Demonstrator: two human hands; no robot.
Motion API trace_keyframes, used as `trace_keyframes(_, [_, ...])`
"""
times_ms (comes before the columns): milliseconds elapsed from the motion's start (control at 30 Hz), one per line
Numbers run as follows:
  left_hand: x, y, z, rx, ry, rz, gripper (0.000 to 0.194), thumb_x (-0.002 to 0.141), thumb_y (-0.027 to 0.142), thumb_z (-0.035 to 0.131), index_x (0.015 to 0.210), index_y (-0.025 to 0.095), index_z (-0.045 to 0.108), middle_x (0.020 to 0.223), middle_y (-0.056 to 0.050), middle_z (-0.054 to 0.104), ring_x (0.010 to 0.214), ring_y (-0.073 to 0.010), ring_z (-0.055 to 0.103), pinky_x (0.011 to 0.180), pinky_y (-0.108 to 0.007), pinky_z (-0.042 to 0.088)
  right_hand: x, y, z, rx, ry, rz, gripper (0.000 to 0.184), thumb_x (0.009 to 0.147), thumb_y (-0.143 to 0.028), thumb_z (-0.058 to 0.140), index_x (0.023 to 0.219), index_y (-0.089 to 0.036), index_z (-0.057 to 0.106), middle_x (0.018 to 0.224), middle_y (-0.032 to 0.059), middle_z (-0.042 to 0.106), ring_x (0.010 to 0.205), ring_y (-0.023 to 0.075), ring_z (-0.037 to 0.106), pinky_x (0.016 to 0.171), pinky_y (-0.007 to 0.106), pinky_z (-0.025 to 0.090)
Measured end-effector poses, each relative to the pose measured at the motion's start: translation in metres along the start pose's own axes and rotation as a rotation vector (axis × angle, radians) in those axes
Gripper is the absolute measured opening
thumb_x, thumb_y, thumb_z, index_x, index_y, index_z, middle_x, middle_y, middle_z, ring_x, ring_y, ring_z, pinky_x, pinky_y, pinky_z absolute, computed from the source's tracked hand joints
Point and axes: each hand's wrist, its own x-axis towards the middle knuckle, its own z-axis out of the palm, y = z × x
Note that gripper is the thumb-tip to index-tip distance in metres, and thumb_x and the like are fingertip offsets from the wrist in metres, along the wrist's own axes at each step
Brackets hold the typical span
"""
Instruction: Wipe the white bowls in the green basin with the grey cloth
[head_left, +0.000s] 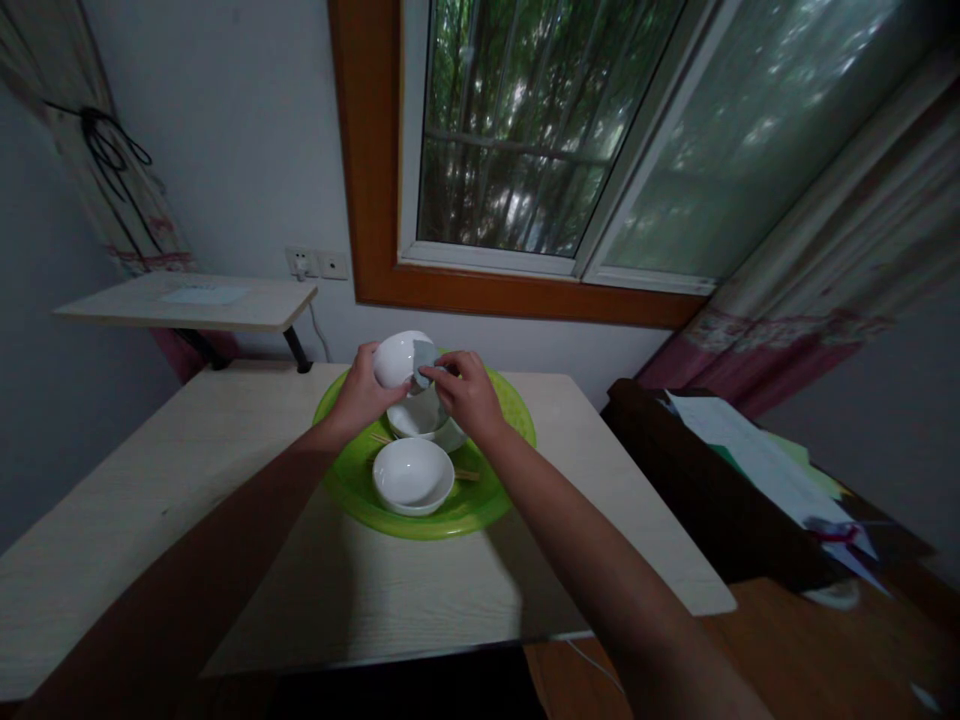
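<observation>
My left hand (pixel 364 392) grips a white bowl (pixel 393 358), tilted on its side above a green basin (pixel 480 515). In my right hand (pixel 469 393) a grey cloth (pixel 423 360) is pinched and pressed against the bowl's outside. Below them in the basin sits another white bowl (pixel 414 412), with part of a further one beside it, partly hidden by my hands. A white bowl (pixel 413 474) stands upright at the basin's near side. Chopsticks (pixel 466 475) lie under and beside the bowls.
The basin rests on a pale wooden table (pixel 247 440). A small raised shelf (pixel 255 303) stands at the back left, near wall sockets (pixel 316 263). Behind is a window (pixel 517 150). To the right, a dark cabinet (pixel 675 480) carries papers (pixel 750 450).
</observation>
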Motion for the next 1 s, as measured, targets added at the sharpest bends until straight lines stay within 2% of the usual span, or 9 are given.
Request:
trace_keyframes(100, [0.001, -0.002, 0.001, 0.017, -0.006, 0.021, 0.072, 0.068, 0.035, 0.081, 0.128, 0.023, 0.042, 0.131, -0.014, 0.061, 0.121, -0.0294, 0.061, 0.101, -0.041, 0.049, -0.001, 0.002, 0.000, 0.007, 0.004, -0.009, 0.029, 0.098, -0.019, 0.058, 0.119, -0.028, 0.075, 0.112, 0.0085, 0.065, 0.102, 0.0252, 0.055, 0.090, 0.039, 0.049])
trace_keyframes(300, [0.000, -0.003, 0.002, 0.040, -0.034, 0.046, 0.071, 0.066, 0.028, 0.079, 0.127, 0.024, 0.043, 0.132, -0.012, 0.060, 0.121, -0.0287, 0.061, 0.100, -0.039, 0.049, 0.000, -0.009, 0.000, -0.001, -0.126, -0.133, 0.033, 0.099, -0.016, 0.056, 0.124, -0.031, 0.073, 0.117, 0.0077, 0.065, 0.106, 0.0253, 0.054, 0.091, 0.039, 0.048])
trace_keyframes(467, [0.001, -0.004, 0.003, 0.025, -0.019, 0.044, 0.070, 0.069, 0.034, 0.080, 0.127, 0.024, 0.042, 0.132, -0.012, 0.060, 0.122, -0.0291, 0.060, 0.102, -0.041, 0.049, 0.000, -0.002, -0.003, 0.002, -0.020, 0.000, 0.029, 0.097, -0.016, 0.059, 0.117, -0.028, 0.076, 0.112, 0.0080, 0.064, 0.105, 0.0255, 0.054, 0.091, 0.039, 0.049])
trace_keyframes(533, [0.001, -0.005, 0.003, 0.024, -0.016, 0.041, 0.070, 0.070, 0.035, 0.080, 0.127, 0.024, 0.041, 0.131, -0.013, 0.060, 0.122, -0.0294, 0.061, 0.101, -0.042, 0.049, 0.000, 0.002, -0.003, 0.005, 0.013, 0.010, 0.028, 0.098, -0.017, 0.058, 0.115, -0.026, 0.077, 0.111, 0.0090, 0.064, 0.102, 0.0255, 0.054, 0.089, 0.039, 0.049])
trace_keyframes(700, [0.000, -0.005, 0.003, 0.031, -0.033, 0.047, 0.071, 0.067, 0.031, 0.081, 0.126, 0.024, 0.043, 0.130, -0.012, 0.061, 0.119, -0.0290, 0.062, 0.098, -0.041, 0.050, -0.001, -0.004, -0.001, 0.026, -0.087, -0.119, 0.031, 0.100, -0.018, 0.054, 0.120, -0.029, 0.075, 0.114, 0.0083, 0.065, 0.104, 0.0245, 0.054, 0.091, 0.039, 0.049])
trace_keyframes(767, [0.000, -0.005, 0.003, 0.028, -0.038, 0.044, 0.072, 0.065, 0.031, 0.082, 0.126, 0.024, 0.044, 0.129, -0.012, 0.062, 0.116, -0.0288, 0.063, 0.096, -0.040, 0.051, 0.000, -0.006, -0.001, 0.035, -0.111, -0.129, 0.031, 0.100, -0.018, 0.055, 0.120, -0.031, 0.075, 0.115, 0.0078, 0.065, 0.107, 0.0246, 0.054, 0.092, 0.039, 0.050])
trace_keyframes(867, [0.001, -0.004, 0.003, 0.016, -0.025, 0.040, 0.071, 0.066, 0.031, 0.081, 0.126, 0.025, 0.044, 0.128, -0.011, 0.062, 0.116, -0.0286, 0.064, 0.097, -0.041, 0.051, 0.000, -0.002, -0.001, 0.052, -0.073, -0.074, 0.031, 0.098, -0.018, 0.058, 0.120, -0.032, 0.076, 0.115, 0.0076, 0.065, 0.106, 0.0248, 0.055, 0.093, 0.040, 0.050])
trace_keyframes(1000, [0.001, -0.005, 0.004, -0.006, 0.008, 0.026, 0.071, 0.068, 0.036, 0.082, 0.125, 0.024, 0.043, 0.130, -0.013, 0.060, 0.119, -0.0283, 0.062, 0.100, -0.041, 0.050, 0.000, 0.013, -0.001, 0.049, 0.053, 0.061, 0.032, 0.095, -0.016, 0.060, 0.120, -0.029, 0.076, 0.114, 0.0087, 0.066, 0.105, 0.0257, 0.057, 0.094, 0.042, 0.051])
